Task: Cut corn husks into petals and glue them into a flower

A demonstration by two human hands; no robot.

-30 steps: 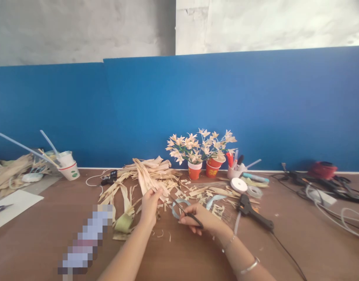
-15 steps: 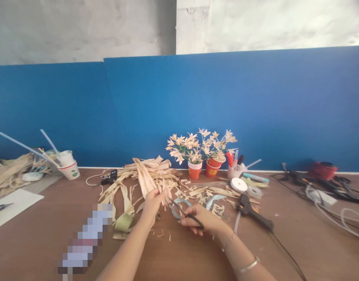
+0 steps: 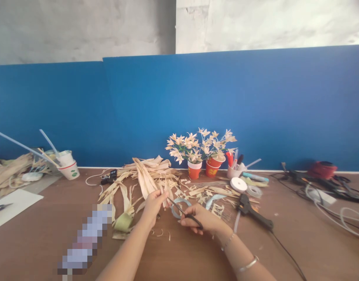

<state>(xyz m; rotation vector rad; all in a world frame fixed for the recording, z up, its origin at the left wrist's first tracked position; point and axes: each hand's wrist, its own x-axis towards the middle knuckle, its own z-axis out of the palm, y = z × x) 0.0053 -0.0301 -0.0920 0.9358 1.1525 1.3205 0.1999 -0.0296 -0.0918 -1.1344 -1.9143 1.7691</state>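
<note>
My left hand (image 3: 153,206) pinches a long, pale dried corn husk (image 3: 143,180), which stands up and leans left above my fingers. In my right hand (image 3: 200,218) is a pair of dark scissors (image 3: 179,207), fingers around the handles. The blades point up and left, their tips close by my left fingertips. Whether they touch the husk I cannot make out. A light-blue tape ring (image 3: 174,210) lies behind the scissors. Around my left hand are more loose husks (image 3: 125,195), and a few small trimmings (image 3: 159,233) lie on the table in front.
Husk flowers (image 3: 191,146) stand in red paper cups (image 3: 194,172) at the back. Beside them are a pen cup (image 3: 235,171) and a white ribbon roll (image 3: 238,185). A glue gun (image 3: 254,212) with its cord lies at right. Farther left stands a white cup (image 3: 69,171).
Almost nothing differs. My left fingertips have shifted very slightly to the right, near the scissor tips; both hands keep their holds.
</note>
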